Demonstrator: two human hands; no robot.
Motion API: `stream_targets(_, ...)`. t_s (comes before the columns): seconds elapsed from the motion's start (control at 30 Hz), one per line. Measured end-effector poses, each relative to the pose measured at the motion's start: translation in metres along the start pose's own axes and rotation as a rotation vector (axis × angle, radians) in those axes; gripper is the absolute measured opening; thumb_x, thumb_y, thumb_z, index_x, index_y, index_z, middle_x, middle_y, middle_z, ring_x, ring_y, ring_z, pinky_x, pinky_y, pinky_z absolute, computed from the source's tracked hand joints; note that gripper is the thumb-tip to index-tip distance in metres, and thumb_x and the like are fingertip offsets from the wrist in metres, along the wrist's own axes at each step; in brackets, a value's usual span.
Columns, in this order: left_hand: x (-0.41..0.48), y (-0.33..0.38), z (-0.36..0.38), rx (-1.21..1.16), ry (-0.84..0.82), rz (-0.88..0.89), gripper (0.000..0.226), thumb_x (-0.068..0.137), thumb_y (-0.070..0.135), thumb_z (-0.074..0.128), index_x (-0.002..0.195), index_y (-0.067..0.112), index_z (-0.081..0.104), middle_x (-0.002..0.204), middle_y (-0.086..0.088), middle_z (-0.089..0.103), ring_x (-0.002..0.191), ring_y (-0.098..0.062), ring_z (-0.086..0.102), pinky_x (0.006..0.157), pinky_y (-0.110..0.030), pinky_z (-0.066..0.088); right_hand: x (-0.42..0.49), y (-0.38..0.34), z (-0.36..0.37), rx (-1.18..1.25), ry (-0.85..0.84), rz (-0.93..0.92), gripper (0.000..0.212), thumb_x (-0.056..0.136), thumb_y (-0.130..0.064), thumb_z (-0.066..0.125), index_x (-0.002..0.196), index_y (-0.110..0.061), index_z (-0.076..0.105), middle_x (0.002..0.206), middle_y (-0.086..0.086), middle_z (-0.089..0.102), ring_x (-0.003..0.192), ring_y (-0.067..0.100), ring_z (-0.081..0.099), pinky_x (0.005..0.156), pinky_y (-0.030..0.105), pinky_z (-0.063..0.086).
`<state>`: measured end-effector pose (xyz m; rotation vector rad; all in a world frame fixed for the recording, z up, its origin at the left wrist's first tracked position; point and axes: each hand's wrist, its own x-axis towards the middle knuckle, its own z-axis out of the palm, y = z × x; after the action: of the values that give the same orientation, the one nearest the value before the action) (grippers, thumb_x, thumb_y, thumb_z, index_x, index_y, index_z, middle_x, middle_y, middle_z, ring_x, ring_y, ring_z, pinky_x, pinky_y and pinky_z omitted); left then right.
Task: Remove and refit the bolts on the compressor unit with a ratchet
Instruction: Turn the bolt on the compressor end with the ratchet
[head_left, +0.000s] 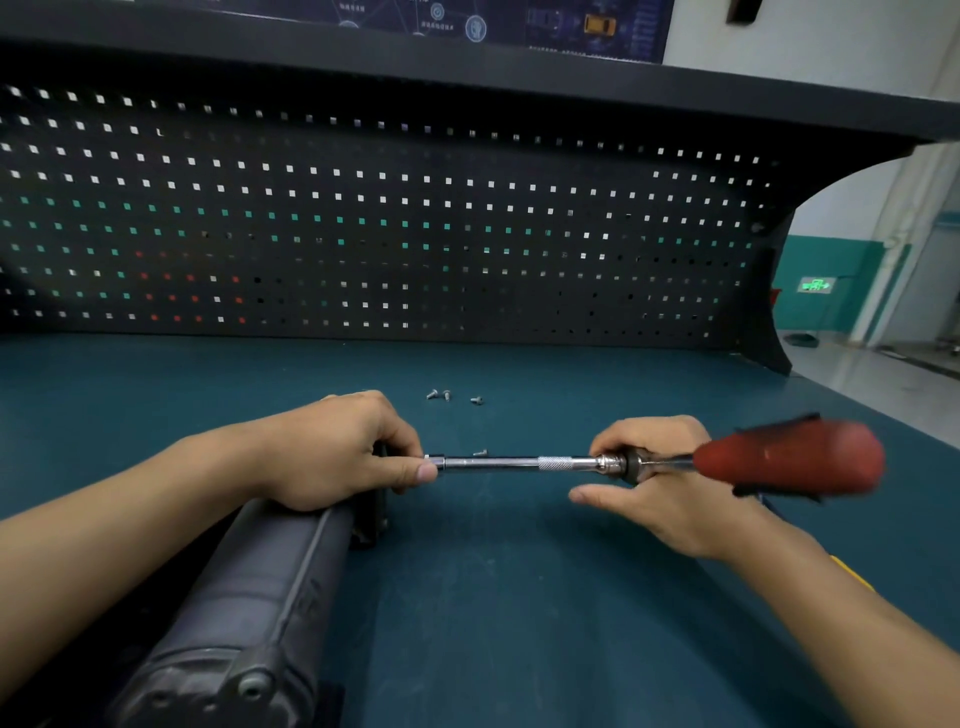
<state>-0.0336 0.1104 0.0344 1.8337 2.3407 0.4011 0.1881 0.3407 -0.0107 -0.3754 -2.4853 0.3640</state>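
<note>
The dark grey compressor unit (249, 613) lies on the teal bench, running from the lower left up to the middle. My left hand (337, 447) rests on its far end and pinches the socket end of a chrome extension bar (498, 462). The bar runs level to the right into the ratchet head (621, 463). My right hand (660, 483) grips that head, thumb stretched out below. The ratchet's red handle (789, 460) sticks out to the right and is blurred. Several loose bolts (447, 396) lie on the bench behind the bar, one bolt (480, 453) just behind it.
A black pegboard (384, 228) walls off the back of the bench (519, 597). The bench's right edge runs diagonally at the right, with a floor and a green-banded wall beyond. Something yellow (852, 574) shows under my right forearm.
</note>
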Motion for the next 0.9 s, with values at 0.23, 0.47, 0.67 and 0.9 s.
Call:
stream_targets(0.23, 0.002, -0.001, 0.000, -0.021, 0.009, 0.012, 0.033, 0.091, 0.053, 0.062, 0.080, 0.024, 0.074, 0.088, 0.007, 0.073, 0.099, -0.019, 0.064, 0.090, -0.039, 0.049, 0.002, -0.008, 0.002, 0.071, 0.019, 0.113, 0.024, 0.067, -0.047, 0.087, 0.064, -0.036, 0.066, 0.066, -0.017, 0.064, 0.060, 0.006, 0.057, 0.058, 0.020, 0.043)
stream_targets(0.47, 0.002, -0.004, -0.001, -0.028, 0.002, 0.025, 0.048, 0.079, 0.070, 0.060, 0.087, 0.027, 0.078, 0.088, 0.002, 0.074, 0.098, -0.022, 0.064, 0.090, -0.042, 0.050, 0.002, -0.016, -0.010, 0.471, -0.262, 0.386, 0.058, 0.050, -0.066, 0.089, 0.061, -0.012, 0.070, 0.053, 0.002, 0.055, 0.051, 0.013, 0.044, 0.050, 0.022, 0.035)
stream_targets(0.67, 0.002, -0.004, -0.002, -0.032, -0.001, 0.029, 0.055, 0.075, 0.078, 0.056, 0.087, 0.028, 0.077, 0.089, 0.001, 0.073, 0.097, -0.021, 0.065, 0.089, -0.041, 0.051, 0.005, -0.026, -0.008, 0.803, -0.256, 0.668, 0.065, 0.053, -0.070, 0.079, 0.075, -0.011, 0.061, 0.045, 0.006, 0.044, 0.033, 0.011, 0.028, 0.036, 0.019, 0.020)
stream_targets(0.9, 0.003, -0.004, 0.001, -0.035, 0.042, 0.009, 0.034, 0.081, 0.062, 0.067, 0.091, 0.032, 0.080, 0.087, 0.011, 0.074, 0.094, -0.013, 0.066, 0.088, -0.037, 0.051, 0.006, -0.028, -0.003, 1.013, -0.345, 0.972, 0.053, 0.065, -0.063, 0.072, 0.054, -0.020, 0.042, 0.044, -0.001, 0.033, 0.033, 0.010, 0.018, 0.041, 0.020, 0.013)
